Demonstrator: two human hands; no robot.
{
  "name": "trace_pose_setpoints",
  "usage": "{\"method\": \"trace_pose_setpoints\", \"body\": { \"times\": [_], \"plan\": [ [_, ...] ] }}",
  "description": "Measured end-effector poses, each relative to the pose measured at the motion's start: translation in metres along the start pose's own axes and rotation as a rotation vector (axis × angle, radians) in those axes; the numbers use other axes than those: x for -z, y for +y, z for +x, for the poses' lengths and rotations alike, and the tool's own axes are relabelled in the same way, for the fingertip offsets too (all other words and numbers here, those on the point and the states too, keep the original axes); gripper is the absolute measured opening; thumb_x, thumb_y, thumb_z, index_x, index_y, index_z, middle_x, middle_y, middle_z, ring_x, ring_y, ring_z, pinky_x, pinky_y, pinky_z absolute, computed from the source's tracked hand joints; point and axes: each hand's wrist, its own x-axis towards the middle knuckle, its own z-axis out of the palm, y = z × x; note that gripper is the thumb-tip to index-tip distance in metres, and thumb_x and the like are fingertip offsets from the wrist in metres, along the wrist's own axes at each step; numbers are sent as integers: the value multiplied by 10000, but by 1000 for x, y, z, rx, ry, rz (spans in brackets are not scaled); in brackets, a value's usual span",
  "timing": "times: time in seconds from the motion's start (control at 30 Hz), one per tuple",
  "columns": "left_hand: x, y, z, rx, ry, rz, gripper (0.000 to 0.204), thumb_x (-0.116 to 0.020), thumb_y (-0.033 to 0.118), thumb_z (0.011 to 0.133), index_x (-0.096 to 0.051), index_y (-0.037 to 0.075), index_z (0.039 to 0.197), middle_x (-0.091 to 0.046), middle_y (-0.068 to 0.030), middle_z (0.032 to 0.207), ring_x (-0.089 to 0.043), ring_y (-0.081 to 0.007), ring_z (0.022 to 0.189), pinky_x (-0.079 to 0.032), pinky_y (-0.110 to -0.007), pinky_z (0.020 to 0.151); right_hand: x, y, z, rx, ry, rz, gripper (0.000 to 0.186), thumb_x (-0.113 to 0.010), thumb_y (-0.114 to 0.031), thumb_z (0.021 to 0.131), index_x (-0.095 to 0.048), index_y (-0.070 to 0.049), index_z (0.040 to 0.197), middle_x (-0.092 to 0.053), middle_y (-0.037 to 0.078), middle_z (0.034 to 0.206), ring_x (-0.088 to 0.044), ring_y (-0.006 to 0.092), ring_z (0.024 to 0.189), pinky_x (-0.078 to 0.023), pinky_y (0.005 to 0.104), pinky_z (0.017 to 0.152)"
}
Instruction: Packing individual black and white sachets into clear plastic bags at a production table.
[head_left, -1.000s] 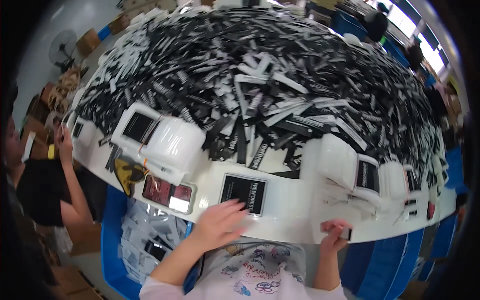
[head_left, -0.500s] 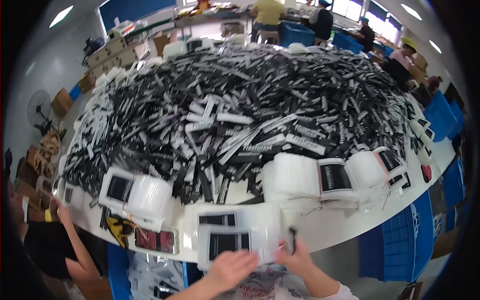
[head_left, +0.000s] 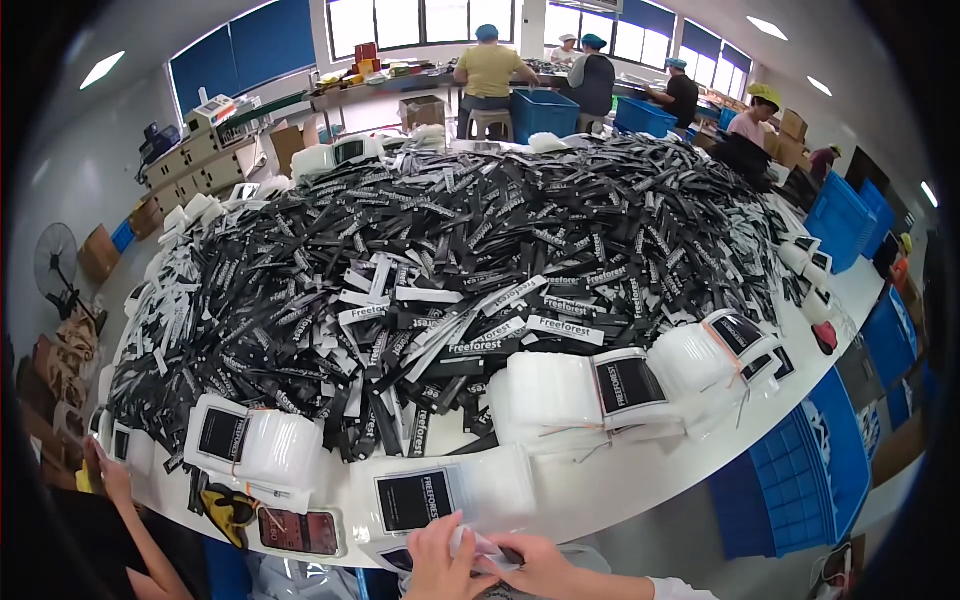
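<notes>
At the bottom centre my left hand [head_left: 445,550] pinches a translucent plastic bag [head_left: 468,550]. My right hand [head_left: 535,567] is closed on the same bag, with a small dark piece at its fingertips. Just beyond them lies a stack of clear bags with a black printed panel [head_left: 410,500] on the white table [head_left: 660,480]. Left of it are a phone [head_left: 295,530] and a yellow-and-black tool [head_left: 225,512], partly hidden by bag packs.
A mound of black and white strips [head_left: 450,240] covers the table. Bundled bag packs [head_left: 530,390] line its front. Blue bins [head_left: 775,480] stand at the right. A co-worker's arm [head_left: 140,530] is at the left, and several people [head_left: 485,80] work at the back.
The view has tilted up to show more of the room. My hands have come together at the bottom centre, the left one leaving the printed bag and both now gripping a translucent bag.
</notes>
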Motion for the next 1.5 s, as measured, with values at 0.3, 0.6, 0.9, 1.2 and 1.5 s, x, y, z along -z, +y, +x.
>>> {"method": "trace_pose_setpoints", "body": {
  "times": [0.3,0.6,0.9,1.2,1.5],
  "plan": [
    [5,-1,-8,169,-63,-511,598,-703,192,636,-448,30,1152,-484,-189,1102,-479,-366,980,-389,-416,839,20,-8,16,-152,-344,241,293,-688,-218,699,-605,-30,909,-590,141,725,-524,221,582,-429,289,553],
    [7,9,-3,198,7,-304,548,-698,219,629,-496,18,1098,-517,-152,1080,-505,-287,968,-405,-360,770,28,35,0,-26,-181,282,310,-663,-268,727,-539,-1,827,-559,60,684,-511,165,599,-426,318,611],
    [-10,-5,11,116,100,-119,978,-737,439,498,-329,-115,1193,-442,-187,1123,-447,-302,944,-317,-391,764,33,-28,37,101,-446,457,406,-333,-299,900,-492,7,1113,-476,162,1207,-299,276,1241,-66,438,1043],
    [5,-6,10,177,65,-314,1059,-744,426,484,-235,-80,1263,-403,-188,1187,-417,-303,1002,-304,-391,782,38,-13,29,377,-7,4,431,-642,-189,734,-517,-64,1128,-542,35,1082,-467,233,1051,-302,409,923],
    [20,-13,10,317,-105,-661,908,-752,294,621,-240,-17,1304,-516,-149,1079,-536,-274,923,-418,-345,812,45,-3,43,577,-550,-232,203,-690,-112,670,-609,-71,852,-565,44,787,-529,220,860,-379,411,848]
  ]
}}
